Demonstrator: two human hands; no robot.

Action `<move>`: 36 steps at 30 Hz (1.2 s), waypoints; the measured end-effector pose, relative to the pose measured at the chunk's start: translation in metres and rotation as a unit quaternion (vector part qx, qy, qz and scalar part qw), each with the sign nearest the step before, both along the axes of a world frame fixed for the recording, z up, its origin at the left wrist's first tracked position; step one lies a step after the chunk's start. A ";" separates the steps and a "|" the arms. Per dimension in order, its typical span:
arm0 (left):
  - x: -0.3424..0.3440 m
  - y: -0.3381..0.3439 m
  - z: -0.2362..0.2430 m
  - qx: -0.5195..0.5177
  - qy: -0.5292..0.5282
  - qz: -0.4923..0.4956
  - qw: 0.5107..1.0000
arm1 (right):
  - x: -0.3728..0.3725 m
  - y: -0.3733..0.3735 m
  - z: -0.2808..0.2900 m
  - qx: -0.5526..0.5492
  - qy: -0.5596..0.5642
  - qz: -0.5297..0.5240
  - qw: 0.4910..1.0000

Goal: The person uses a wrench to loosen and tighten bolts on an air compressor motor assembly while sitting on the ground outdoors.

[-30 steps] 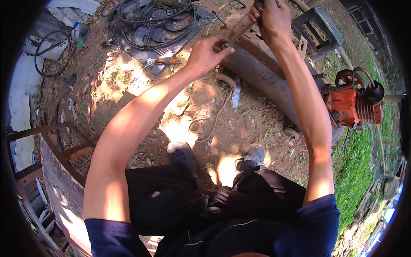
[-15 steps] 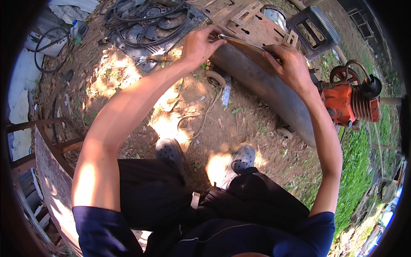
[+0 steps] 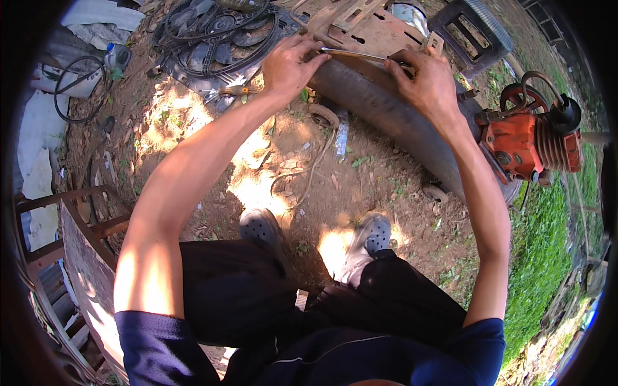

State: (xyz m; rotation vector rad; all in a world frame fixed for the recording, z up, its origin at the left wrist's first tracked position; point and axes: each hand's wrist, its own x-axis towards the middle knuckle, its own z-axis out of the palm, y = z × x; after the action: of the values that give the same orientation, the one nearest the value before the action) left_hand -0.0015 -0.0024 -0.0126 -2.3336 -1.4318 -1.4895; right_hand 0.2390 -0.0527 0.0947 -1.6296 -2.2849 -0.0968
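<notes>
A thin silvery wrench [image 3: 353, 53] spans the gap between my two hands, above a long dark metal tank [image 3: 386, 112]. My left hand [image 3: 291, 69] is closed on its left end, thumb and fingers pinched together, so that end is hidden. Around the right end, the fingers of my right hand [image 3: 426, 82] are curled and cover it. Just beyond the wrench lies a rusty slotted metal plate [image 3: 373, 35].
An orange compressor head [image 3: 515, 145] with a wheel sits at the tank's right. Black fan parts [image 3: 222, 38] and pliers-like tools [image 3: 232, 92] lie far left. A black plastic stool [image 3: 473, 38] is far right. A metal frame [image 3: 90, 257] stands near left.
Both hands have shifted slightly left with the wrench. My left fingers now cover the ring end that showed before. The view has moved a little.
</notes>
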 end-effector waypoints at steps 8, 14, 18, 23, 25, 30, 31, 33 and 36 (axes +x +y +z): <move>-0.002 0.000 0.008 0.019 0.032 -0.007 0.999 | -0.007 -0.009 0.004 -0.013 0.005 -0.048 0.999; 0.012 -0.013 0.004 -0.106 -0.075 0.016 0.991 | -0.002 -0.002 0.008 -0.025 -0.006 -0.029 0.999; 0.010 -0.014 0.005 -0.152 -0.100 0.002 0.983 | -0.003 0.003 0.026 -0.067 -0.047 -0.008 0.997; 0.000 -0.012 0.001 -0.114 -0.088 -0.041 0.989 | -0.002 0.010 0.022 -0.003 -0.105 0.059 0.993; -0.003 -0.010 0.003 -0.179 -0.108 -0.069 0.976 | -0.002 0.007 0.017 0.010 -0.092 0.056 0.994; -0.006 -0.004 0.003 -0.356 -0.246 -0.095 0.897 | 0.000 0.002 0.005 0.088 -0.048 0.073 0.992; -0.005 -0.005 0.003 -0.395 -0.298 -0.106 0.863 | -0.001 0.001 0.003 0.105 -0.043 0.080 0.990; -0.005 -0.005 0.005 -0.412 -0.350 -0.114 0.833 | -0.001 -0.001 0.003 0.098 -0.038 0.083 0.991; -0.001 -0.007 0.007 -0.419 -0.360 -0.100 0.827 | -0.003 -0.005 0.003 0.085 -0.032 0.075 0.993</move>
State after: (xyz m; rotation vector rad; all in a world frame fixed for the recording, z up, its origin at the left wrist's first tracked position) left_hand -0.0028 -0.0097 -0.0057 -2.4636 -2.5179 -2.3381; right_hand 0.2363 -0.0577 0.0982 -1.3861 -2.3656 -0.3016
